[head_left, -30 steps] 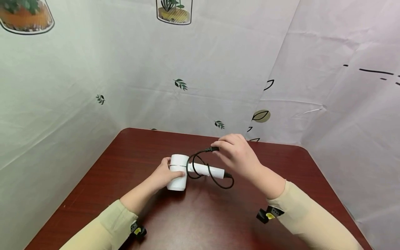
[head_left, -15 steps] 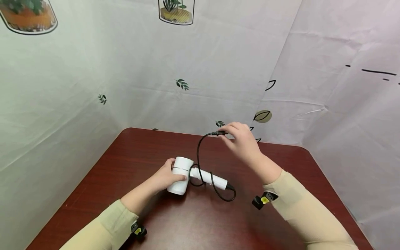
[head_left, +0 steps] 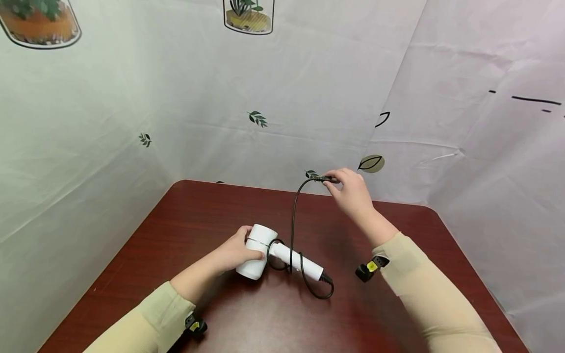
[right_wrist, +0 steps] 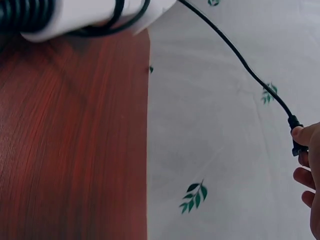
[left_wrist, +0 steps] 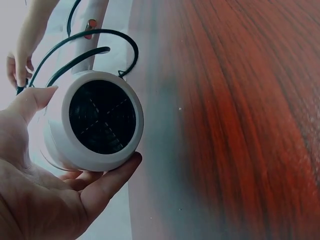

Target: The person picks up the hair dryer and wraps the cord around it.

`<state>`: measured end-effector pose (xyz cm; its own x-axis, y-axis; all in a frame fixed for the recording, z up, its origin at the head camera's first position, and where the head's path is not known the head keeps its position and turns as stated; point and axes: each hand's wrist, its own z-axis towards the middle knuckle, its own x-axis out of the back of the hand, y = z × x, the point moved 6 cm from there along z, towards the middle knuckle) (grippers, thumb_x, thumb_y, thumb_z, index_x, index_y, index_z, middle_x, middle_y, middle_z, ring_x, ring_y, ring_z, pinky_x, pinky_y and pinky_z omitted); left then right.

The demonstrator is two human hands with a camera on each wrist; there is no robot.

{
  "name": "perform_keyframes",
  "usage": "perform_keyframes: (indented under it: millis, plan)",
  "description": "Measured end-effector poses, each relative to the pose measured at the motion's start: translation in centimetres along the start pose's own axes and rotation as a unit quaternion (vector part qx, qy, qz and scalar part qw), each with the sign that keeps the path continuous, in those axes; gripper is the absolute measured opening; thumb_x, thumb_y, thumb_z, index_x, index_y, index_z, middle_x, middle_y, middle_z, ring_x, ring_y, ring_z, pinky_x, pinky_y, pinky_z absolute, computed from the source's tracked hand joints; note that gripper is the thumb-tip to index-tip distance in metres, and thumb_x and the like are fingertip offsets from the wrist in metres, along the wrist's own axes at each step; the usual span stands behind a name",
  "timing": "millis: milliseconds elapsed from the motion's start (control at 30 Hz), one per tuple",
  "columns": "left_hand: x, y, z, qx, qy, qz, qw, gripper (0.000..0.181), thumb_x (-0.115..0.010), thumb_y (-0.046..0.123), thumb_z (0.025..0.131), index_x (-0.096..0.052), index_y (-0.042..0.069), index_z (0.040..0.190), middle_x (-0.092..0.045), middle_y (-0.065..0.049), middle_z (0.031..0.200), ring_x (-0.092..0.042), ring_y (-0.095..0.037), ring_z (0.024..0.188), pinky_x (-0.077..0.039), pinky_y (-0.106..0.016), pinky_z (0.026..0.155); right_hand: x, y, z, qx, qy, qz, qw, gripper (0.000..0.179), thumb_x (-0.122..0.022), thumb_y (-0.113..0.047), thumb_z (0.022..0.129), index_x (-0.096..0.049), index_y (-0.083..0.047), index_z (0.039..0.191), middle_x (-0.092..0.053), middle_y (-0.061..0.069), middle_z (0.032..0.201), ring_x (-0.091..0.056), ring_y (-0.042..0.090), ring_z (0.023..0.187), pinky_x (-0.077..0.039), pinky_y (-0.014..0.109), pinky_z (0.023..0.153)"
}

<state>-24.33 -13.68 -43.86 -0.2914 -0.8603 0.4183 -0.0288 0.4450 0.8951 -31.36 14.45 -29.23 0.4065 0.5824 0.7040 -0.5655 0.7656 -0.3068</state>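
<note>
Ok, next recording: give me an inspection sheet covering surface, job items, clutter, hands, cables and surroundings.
Surface: reddish-brown wood-grain table, rounded far corners.
Job items: white hair dryer, its dark round grille showing in the left wrist view; whether it touches the table is unclear.
Clutter: nothing seen.
Hands: left hand grips the dryer's body; right hand pinches the cord's plug end, raised.
Cables: black cord, looped around the handle.
Surroundings: pale backdrop printed with leaves and plant jars.
</note>
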Motion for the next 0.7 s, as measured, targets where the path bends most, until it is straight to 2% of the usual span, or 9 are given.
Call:
perform_keyframes:
  millis: [367, 600, 700]
  plan:
    - [-0.4, 0.2, -0.1, 0.004, -0.014, 0.028, 0.9995, 0.086, -0.083, 0.014, 0.073, -0.035, 0.000, 0.143, -0.057, -0.014, 0.121, -0.061, -0.023, 0.094, -0.053, -0.039, 0.076, -0.4, 4.1, -0.1, -0.085, -0.013, -0.006, 0.9963, 0.019, -0.072, -0.017, 0.092, -0.072, -0.008, 0.109, -0.066, 0.009, 0.098, -0.061, 0.027, 0.092, -0.039, 0.052, 0.092]
    - [-0.3, 0.3, -0.1, 0.003, -0.023, 0.026, 0.9994, 0.085, -0.083, 0.013, 0.074, -0.035, -0.001, 0.142, -0.056, -0.014, 0.122, -0.061, -0.023, 0.094, -0.053, -0.039, 0.076, -0.4, 5.7, -0.5, -0.114, -0.012, -0.014, 0.9933, 0.019, -0.071, -0.019, 0.093, -0.072, -0.010, 0.109, -0.065, 0.008, 0.099, -0.061, 0.026, 0.090, -0.049, 0.045, 0.079]
    - [-0.3, 0.4, -0.2, -0.002, -0.029, 0.032, 0.9991, 0.083, -0.083, 0.014, 0.074, -0.036, -0.001, 0.141, -0.057, -0.015, 0.120, -0.061, -0.023, 0.093, -0.053, -0.038, 0.076, -0.4, 6.1, -0.7, -0.124, -0.010, -0.011, 0.9922, 0.019, -0.071, -0.019, 0.092, -0.072, -0.009, 0.109, -0.064, 0.009, 0.098, -0.060, 0.027, 0.088, -0.048, 0.045, 0.077]
